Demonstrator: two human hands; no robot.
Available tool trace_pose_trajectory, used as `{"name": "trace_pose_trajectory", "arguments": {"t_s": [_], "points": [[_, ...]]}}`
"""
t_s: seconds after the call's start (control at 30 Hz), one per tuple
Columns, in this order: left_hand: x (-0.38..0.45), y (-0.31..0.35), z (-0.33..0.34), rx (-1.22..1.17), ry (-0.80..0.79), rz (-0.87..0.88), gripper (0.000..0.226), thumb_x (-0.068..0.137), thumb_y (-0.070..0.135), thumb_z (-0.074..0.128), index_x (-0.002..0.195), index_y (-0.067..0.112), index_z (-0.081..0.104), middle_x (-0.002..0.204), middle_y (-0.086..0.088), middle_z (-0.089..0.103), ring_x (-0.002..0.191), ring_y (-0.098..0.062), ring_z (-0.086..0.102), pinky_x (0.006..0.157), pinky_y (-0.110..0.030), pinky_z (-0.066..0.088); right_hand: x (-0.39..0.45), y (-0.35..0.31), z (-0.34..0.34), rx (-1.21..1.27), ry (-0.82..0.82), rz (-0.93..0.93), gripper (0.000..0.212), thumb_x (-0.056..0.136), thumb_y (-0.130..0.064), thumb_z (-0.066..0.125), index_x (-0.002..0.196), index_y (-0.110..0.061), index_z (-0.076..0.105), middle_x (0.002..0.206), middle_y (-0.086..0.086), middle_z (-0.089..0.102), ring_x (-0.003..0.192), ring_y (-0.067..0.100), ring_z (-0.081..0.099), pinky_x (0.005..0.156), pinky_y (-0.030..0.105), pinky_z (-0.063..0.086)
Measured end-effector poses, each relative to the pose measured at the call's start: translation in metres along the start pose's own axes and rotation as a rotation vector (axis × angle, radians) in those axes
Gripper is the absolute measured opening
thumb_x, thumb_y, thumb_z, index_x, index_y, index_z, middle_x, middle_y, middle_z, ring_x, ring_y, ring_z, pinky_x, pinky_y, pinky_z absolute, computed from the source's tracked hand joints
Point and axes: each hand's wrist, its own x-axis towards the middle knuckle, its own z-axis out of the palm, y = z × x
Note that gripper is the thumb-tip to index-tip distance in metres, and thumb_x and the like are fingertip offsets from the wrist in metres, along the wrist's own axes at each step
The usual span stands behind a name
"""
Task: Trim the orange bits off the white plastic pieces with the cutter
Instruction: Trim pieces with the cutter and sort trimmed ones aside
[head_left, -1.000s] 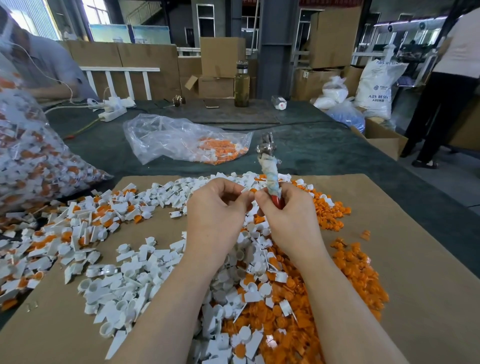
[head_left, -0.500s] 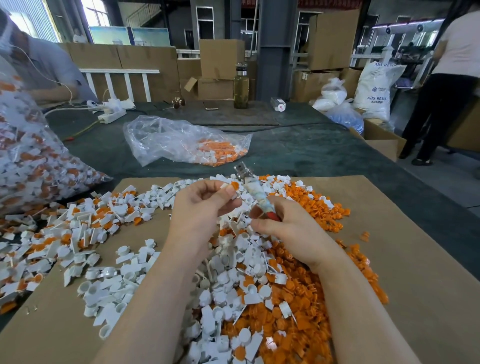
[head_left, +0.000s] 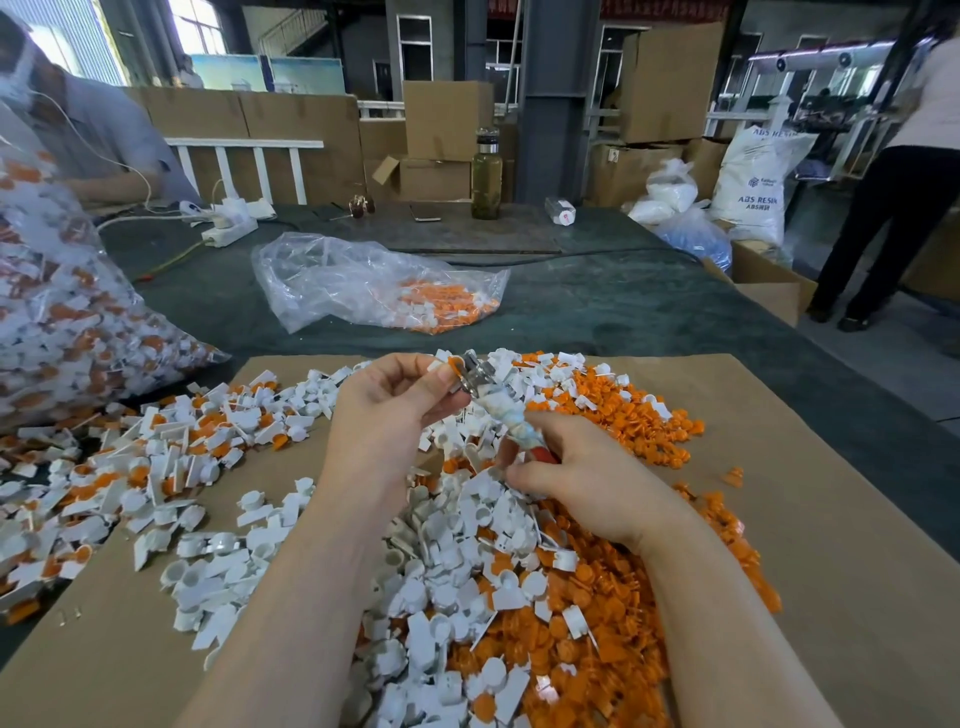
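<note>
Pinching a white piece (head_left: 445, 365), left hand (head_left: 395, 410) meets right hand's (head_left: 582, 478) cutter (head_left: 493, 400).

Dark green table (head_left: 623, 312) carries brown cardboard sheet (head_left: 831, 519); clear plastic bag (head_left: 332, 280), white power strip (head_left: 228, 231), glass bottle (head_left: 487, 176).

The left hand (head_left: 387, 402) pinches a white plastic piece (head_left: 441, 364) with an orange bit (head_left: 457, 364) at its tip. The right hand (head_left: 582, 480) grips the cutter (head_left: 501, 410), whose metal head touches that piece at about 11 o'clock from the right hand. Below both lies a heap of white pieces (head_left: 441, 571) on cardboard (head_left: 831, 519) covering the worktop (head_left: 623, 312), with orange offcuts (head_left: 597, 639) at 4 o'clock. A clear bag (head_left: 363, 280) lies at 12 o'clock.
</note>
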Motion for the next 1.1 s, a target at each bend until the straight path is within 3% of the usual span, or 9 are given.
{"name": "trace_pose_trajectory", "arguments": {"t_s": [0.17, 0.27, 0.37, 0.43, 0.57, 0.73, 0.83, 0.93, 1.1], "points": [[0.001, -0.001, -0.001, -0.001, 0.011, 0.011, 0.015, 0.09, -0.003, 0.064, 0.078, 0.007, 0.064, 0.062, 0.005, 0.066, 0.057, -0.008, 0.066, 0.063, -0.017, 0.056, 0.0, -0.002, 0.005, -0.007, 0.044, -0.018, 0.008, 0.09, -0.014, 0.06, 0.086, -0.02, 0.065, 0.057, -0.021, 0.054, 0.054, 0.001, 0.046, 0.052, 0.019, 0.037], [0.002, -0.001, -0.003, -0.015, 0.011, 0.005, 0.015, 0.089, -0.003, 0.064, 0.078, 0.007, 0.064, 0.06, 0.006, 0.066, 0.056, -0.008, 0.067, 0.062, -0.017, 0.056, 0.0, -0.005, 0.006, -0.018, 0.052, -0.008, 0.008, 0.089, -0.011, 0.059, 0.088, -0.015, 0.066, 0.067, -0.01, 0.06, 0.056, 0.004, 0.047, 0.056, 0.028, 0.041], [0.001, -0.002, -0.003, -0.028, 0.013, -0.01, 0.016, 0.088, -0.005, 0.064, 0.077, 0.006, 0.063, 0.06, 0.005, 0.067, 0.056, -0.009, 0.067, 0.061, -0.016, 0.056, -0.001, -0.008, 0.006, -0.053, 0.05, 0.015, 0.015, 0.088, -0.006, 0.057, 0.087, -0.017, 0.067, 0.088, 0.009, 0.068, 0.067, 0.022, 0.057, 0.065, 0.043, 0.05], [0.001, -0.003, -0.002, -0.028, 0.015, -0.015, 0.017, 0.088, -0.005, 0.064, 0.076, 0.007, 0.063, 0.06, 0.005, 0.067, 0.056, -0.009, 0.068, 0.061, -0.016, 0.055, 0.0, -0.009, 0.006, -0.06, 0.052, 0.02, 0.018, 0.088, -0.004, 0.055, 0.085, -0.017, 0.067, 0.087, 0.007, 0.068, 0.068, 0.026, 0.058, 0.063, 0.042, 0.049], [0.002, -0.004, -0.001, -0.038, 0.031, -0.027, 0.018, 0.089, -0.005, 0.064, 0.075, 0.007, 0.064, 0.06, 0.005, 0.067, 0.057, -0.009, 0.067, 0.061, -0.017, 0.056, 0.0, -0.007, 0.005, -0.092, 0.057, 0.029, 0.02, 0.087, -0.005, 0.055, 0.081, -0.02, 0.066, 0.079, 0.0, 0.066, 0.063, 0.017, 0.056, 0.059, 0.036, 0.047], [0.004, -0.005, -0.003, -0.13, 0.056, -0.137, 0.009, 0.086, 0.003, 0.068, 0.079, 0.008, 0.067, 0.064, 0.002, 0.069, 0.059, -0.011, 0.069, 0.063, -0.022, 0.058, 0.003, -0.002, 0.008, -0.181, 0.115, -0.009, 0.005, 0.087, -0.019, 0.062, 0.087, -0.014, 0.063, 0.08, 0.005, 0.064, 0.068, 0.018, 0.057, 0.061, 0.04, 0.046], [0.009, -0.004, -0.012, -0.309, 0.18, -0.293, 0.009, 0.087, 0.005, 0.068, 0.096, 0.002, 0.067, 0.08, -0.009, 0.077, 0.073, -0.016, 0.075, 0.063, -0.026, 0.061, 0.005, 0.002, 0.008, -0.266, 0.218, -0.009, 0.01, 0.088, -0.025, 0.063, 0.085, -0.017, 0.06, 0.079, -0.001, 0.061, 0.072, 0.016, 0.057, 0.06, 0.037, 0.046], [0.018, 0.0, -0.032, -0.563, 0.371, -0.421, 0.016, 0.096, 0.002, 0.057, 0.112, -0.001, 0.06, 0.08, -0.017, 0.076, 0.074, -0.02, 0.076, 0.056, -0.029, 0.06, 0.007, 0.009, 0.004, -0.298, 0.359, 0.022, 0.017, 0.088, -0.026, 0.061, 0.075, -0.024, 0.051, 0.07, -0.008, 0.055, 0.062, 0.009, 0.05, 0.052, 0.026, 0.032], [0.029, 0.0, -0.066, -0.909, 0.595, -0.39, 0.034, 0.104, 0.007, 0.045, 0.137, 0.001, 0.048, 0.089, -0.019, 0.072, 0.074, -0.021, 0.076, 0.062, -0.034, 0.062, 0.009, 0.019, -0.002, -0.275, 0.553, 0.138, 0.024, 0.088, -0.027, 0.059, 0.067, -0.025, 0.046, 0.062, -0.007, 0.052, 0.054, 0.009, 0.047, 0.048, 0.025, 0.028]]}}
